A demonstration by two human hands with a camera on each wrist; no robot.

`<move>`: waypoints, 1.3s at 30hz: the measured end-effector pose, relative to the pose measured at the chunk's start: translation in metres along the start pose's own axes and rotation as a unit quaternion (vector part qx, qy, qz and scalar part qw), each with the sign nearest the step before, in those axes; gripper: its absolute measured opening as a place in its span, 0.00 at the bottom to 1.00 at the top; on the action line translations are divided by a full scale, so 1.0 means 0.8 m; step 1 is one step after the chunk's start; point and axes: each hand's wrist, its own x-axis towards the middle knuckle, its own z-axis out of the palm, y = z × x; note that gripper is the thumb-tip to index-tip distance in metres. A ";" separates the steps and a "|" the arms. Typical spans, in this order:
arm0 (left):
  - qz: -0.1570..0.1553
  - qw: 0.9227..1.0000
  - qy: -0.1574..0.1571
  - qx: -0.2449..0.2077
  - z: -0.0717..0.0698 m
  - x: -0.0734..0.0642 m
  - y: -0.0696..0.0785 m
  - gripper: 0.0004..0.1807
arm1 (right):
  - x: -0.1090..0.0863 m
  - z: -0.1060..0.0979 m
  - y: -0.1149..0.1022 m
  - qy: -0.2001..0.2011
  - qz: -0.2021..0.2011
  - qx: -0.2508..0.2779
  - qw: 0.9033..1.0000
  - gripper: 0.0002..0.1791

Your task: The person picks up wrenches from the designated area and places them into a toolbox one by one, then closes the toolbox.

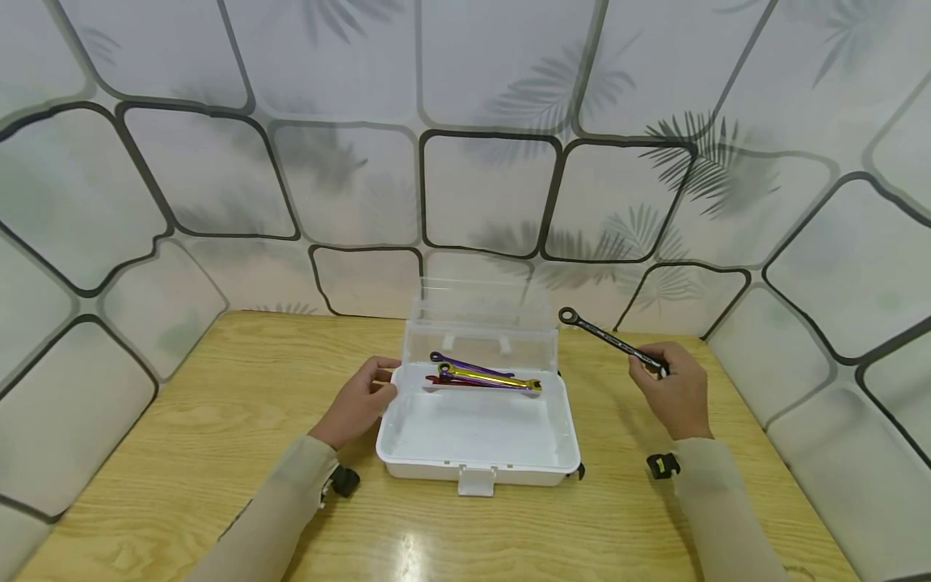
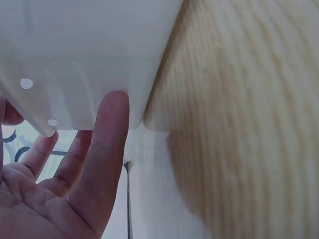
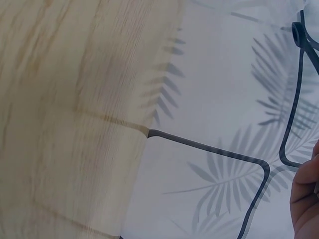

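A black combination wrench (image 1: 604, 333) is held up in the air at the right. My right hand (image 1: 672, 388) grips it near one end, and its ring end points up and left. The left hand (image 1: 360, 402) touches the left side of an open white plastic toolbox (image 1: 476, 473), toward the back corner. In the left wrist view its thumb (image 2: 112, 119) lies straight against the wall, the other fingers stretched along the edge. A gold wrench (image 1: 487, 375), a purple wrench (image 1: 465, 364) and a red wrench (image 1: 465, 383) lie at the back of the box.
The clear lid (image 1: 480, 339) stands raised behind the box. A white latch (image 1: 476, 481) hangs at the front. Underneath is a wood-grain table (image 1: 276, 364), closed in by patterned walls (image 1: 487, 190) at the back and sides.
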 end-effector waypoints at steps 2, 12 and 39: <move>-0.001 1.000 0.000 0.000 0.000 0.000 0.000 0.25 | 0.000 0.000 0.000 0.003 -0.011 0.008 1.000 0.06; -0.007 1.000 0.001 0.004 0.000 0.002 -0.001 0.26 | 0.000 0.004 0.002 -0.003 -0.084 0.041 0.996 0.09; -0.008 1.000 0.002 0.002 0.001 0.001 0.001 0.26 | -0.004 0.023 -0.031 -0.061 -0.153 0.047 0.985 0.14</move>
